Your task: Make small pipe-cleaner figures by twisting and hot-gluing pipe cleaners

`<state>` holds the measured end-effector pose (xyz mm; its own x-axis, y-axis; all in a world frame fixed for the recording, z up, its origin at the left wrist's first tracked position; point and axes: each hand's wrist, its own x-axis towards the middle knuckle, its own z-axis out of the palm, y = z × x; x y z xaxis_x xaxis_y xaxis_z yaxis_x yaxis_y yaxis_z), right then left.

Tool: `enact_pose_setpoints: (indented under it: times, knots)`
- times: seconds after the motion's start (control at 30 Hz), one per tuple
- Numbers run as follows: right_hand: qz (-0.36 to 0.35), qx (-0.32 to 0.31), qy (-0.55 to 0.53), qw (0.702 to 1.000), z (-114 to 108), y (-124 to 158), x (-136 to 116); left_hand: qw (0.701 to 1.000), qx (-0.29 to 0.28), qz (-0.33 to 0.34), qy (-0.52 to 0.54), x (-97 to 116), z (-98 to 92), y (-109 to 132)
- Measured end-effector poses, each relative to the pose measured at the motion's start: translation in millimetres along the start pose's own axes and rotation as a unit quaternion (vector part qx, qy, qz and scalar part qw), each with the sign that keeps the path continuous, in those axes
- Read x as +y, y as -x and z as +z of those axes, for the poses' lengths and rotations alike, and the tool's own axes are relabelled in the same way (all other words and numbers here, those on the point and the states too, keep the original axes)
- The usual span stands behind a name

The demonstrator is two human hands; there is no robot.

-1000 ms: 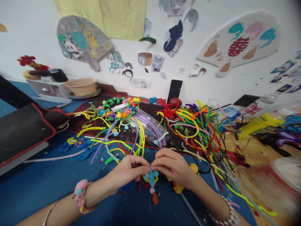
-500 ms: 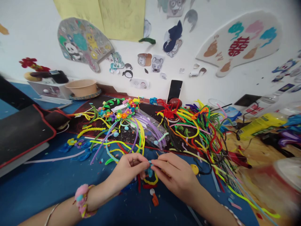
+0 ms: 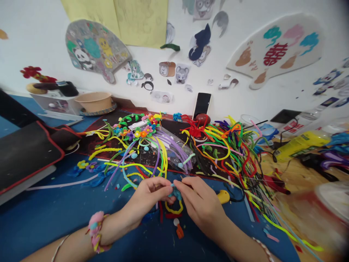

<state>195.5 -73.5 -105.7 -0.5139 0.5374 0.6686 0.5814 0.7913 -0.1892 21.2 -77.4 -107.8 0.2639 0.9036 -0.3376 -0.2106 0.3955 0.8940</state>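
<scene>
My left hand [image 3: 154, 194] pinches a small light-blue pipe cleaner piece [image 3: 176, 193] between thumb and forefinger. From the other side, my right hand [image 3: 201, 203] has thumb and forefinger closed at the top of the same piece. Fingers partly cover the piece, so its full shape is hidden. Beneath it on the blue table mat [image 3: 117, 225] lie a bent yellow pipe cleaner [image 3: 176, 211] and a small orange scrap [image 3: 179, 231]. Close to my right hand is a yellow tool handle [image 3: 223, 197] with a black cord.
Loose pipe cleaners [image 3: 226, 142] heap at the back right. Fuzzy flowers [image 3: 141, 133] and purple stems in a plastic bag [image 3: 174, 145] lie at the back middle. A phone [image 3: 202, 105] leans on the wall. A blurred jar [image 3: 321, 211] stands right, a black case [image 3: 27, 153] left.
My right hand has shifted slightly, its fingertips now higher beside the blue piece. More of the blue piece shows between the hands. My left hand has hardly moved.
</scene>
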Motion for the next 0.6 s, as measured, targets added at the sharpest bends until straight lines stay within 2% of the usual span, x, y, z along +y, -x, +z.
enact_pose_setpoints:
  times: [0.23,0.6]
  knots:
    - [-0.017,-0.003,0.004,1.0,0,1,-2,0.999,0.023,0.02,0.011,1,0.5,0]
    - [0.065,-0.002,-0.016,0.998,11,7,-6,0.998,0.047,0.043,0.017,-7,-2.6,-2]
